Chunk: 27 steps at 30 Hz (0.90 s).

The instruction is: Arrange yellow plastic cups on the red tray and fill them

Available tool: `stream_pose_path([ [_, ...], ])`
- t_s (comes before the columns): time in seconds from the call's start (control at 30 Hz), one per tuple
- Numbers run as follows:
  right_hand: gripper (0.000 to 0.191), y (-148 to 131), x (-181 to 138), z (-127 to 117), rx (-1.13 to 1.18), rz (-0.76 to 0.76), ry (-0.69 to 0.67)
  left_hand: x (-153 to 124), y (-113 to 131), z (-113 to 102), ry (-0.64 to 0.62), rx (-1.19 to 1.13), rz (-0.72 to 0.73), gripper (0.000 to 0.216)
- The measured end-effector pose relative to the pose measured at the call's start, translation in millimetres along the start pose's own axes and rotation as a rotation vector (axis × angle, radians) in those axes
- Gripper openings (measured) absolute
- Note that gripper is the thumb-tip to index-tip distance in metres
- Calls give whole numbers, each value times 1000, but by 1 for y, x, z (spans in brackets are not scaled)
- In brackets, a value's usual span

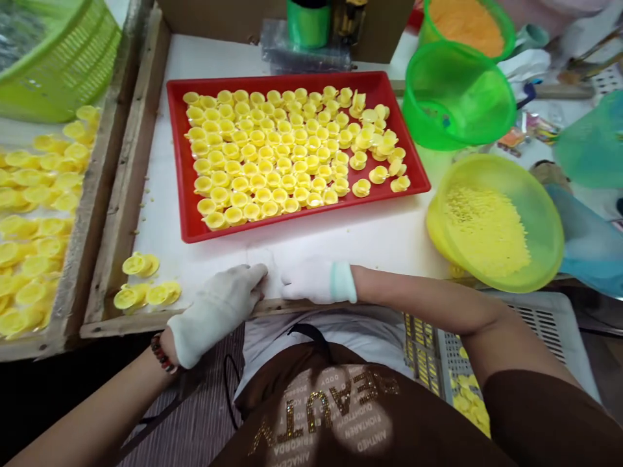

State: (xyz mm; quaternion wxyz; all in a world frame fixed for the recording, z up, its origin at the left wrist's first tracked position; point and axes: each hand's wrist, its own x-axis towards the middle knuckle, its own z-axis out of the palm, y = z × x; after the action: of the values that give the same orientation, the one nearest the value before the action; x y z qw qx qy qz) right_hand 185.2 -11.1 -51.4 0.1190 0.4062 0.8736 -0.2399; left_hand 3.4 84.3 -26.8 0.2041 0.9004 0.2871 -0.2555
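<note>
My left hand (226, 295), in a white glove, rests at the table's front edge with its fingers bent together. My right hand (316, 282), in a white glove with a mint cuff, lies close beside it, fingers curled in. What either hand pinches, if anything, cannot be made out; a faint clear outline shows on the white surface between and above them. Beyond the hands lies a red tray (302, 217) filled with small yellow plastic cups (257, 172), mostly in rows, looser at its right end. A few yellow cup pieces (146, 295) sit left of my left hand.
At right stand a yellow bowl (545, 220) of yellow granules and a green tub (457, 97). Wooden rails (131, 130) border the table at left, with more yellow pieces (39, 227) and a green basket (63, 65) beyond. A grey crate (549, 324) is below right.
</note>
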Motion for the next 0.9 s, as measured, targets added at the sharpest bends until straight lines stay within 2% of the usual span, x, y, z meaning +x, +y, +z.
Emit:
stream_pose_path([
  [0.07,26,-1,3,-1,-16,1,15,1,4,0,3,10,26,22],
  [0.23,26,6,-3,-4,3,54,-7,4,-4,7,46,-35,75,18],
  [0.33,27,20,-9,-28,24,72,75,11,-5,-10,89,-91,90,18],
  [0.4,30,35,-16,-52,31,172,183,18,-5,-35,213,-84,68,23],
  [0.47,30,51,-29,-74,51,332,349,26,-5,-63,483,-11,43,31],
  [0.53,28,65,-49,-85,94,474,543,30,-6,-83,710,89,26,42],
  [0.57,26,69,-61,-85,121,528,623,30,-7,-88,744,125,26,45],
  [0.63,18,74,-88,-71,177,573,667,26,-10,-85,638,128,40,45],
  [0.7,18,74,-111,-45,227,591,598,20,-16,-67,441,62,62,40],
  [0.77,17,74,-123,-14,270,645,523,17,-22,-43,323,-2,51,38],
  [0.83,14,74,-123,13,288,709,489,17,-26,-23,296,-25,19,41],
  [0.9,18,76,-113,31,273,748,464,16,-29,-13,288,-34,-15,40],
])
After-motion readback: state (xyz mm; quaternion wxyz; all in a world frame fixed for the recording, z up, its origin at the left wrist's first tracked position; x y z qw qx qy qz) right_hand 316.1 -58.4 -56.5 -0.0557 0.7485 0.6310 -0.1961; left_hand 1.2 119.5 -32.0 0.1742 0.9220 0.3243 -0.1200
